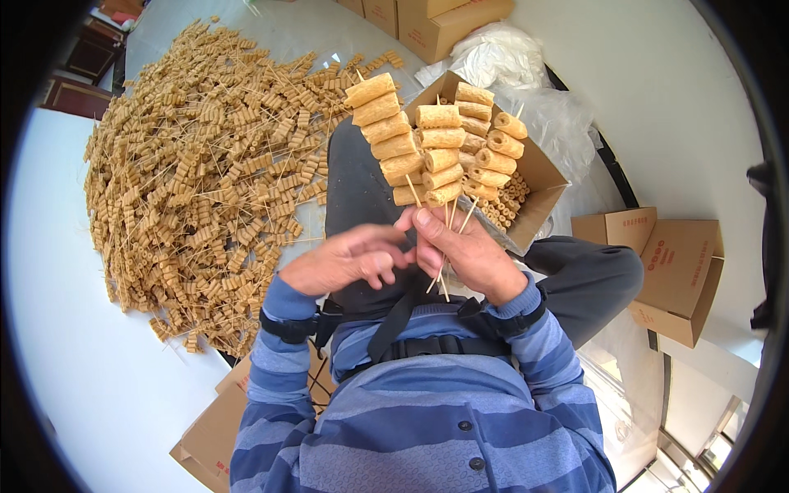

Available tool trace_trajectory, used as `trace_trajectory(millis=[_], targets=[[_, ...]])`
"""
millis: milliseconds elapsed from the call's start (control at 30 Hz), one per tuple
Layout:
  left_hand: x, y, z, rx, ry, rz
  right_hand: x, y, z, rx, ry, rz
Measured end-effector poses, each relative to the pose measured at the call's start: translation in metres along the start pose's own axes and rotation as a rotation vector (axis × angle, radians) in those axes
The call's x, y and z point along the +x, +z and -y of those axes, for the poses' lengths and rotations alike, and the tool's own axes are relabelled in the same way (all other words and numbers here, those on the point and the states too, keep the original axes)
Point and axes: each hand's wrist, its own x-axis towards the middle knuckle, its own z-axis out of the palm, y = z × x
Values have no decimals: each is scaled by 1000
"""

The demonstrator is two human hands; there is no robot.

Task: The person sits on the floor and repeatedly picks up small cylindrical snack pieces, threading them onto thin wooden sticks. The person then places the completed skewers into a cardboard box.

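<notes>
My right hand (468, 251) grips a fan of several thin wooden skewers (436, 144), each threaded with tan, ridged roll-shaped pieces, held upright in front of my chest. My left hand (349, 259) is beside it, fingers curled toward the skewer sticks and touching the right hand's fingers. Whether the left hand pinches a stick is hidden by the fingers. Behind the skewers, an open cardboard box (538, 172) holds more rolls.
A large heap of filled skewers (205, 172) covers the white table on my left. Cardboard boxes (674, 271) stand at the right, others (436, 25) at the top and below my left arm. White plastic bags (501, 53) lie behind the open box.
</notes>
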Motion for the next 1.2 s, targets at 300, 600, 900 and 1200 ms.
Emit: trace_trajectory(millis=[300,600,900,1200], targets=[[45,20,-36,-455,698,-462,-22,-1,-4,-196,40,-92],[54,31,-35,-572,793,-432,-22,-14,-13,53,25,-64],[54,11,-23,-777,657,-336,-17,-18,-17,-67,-101,-55],[48,16,-30,-480,626,-57,-11,-18,-10,-185,-150,-134]])
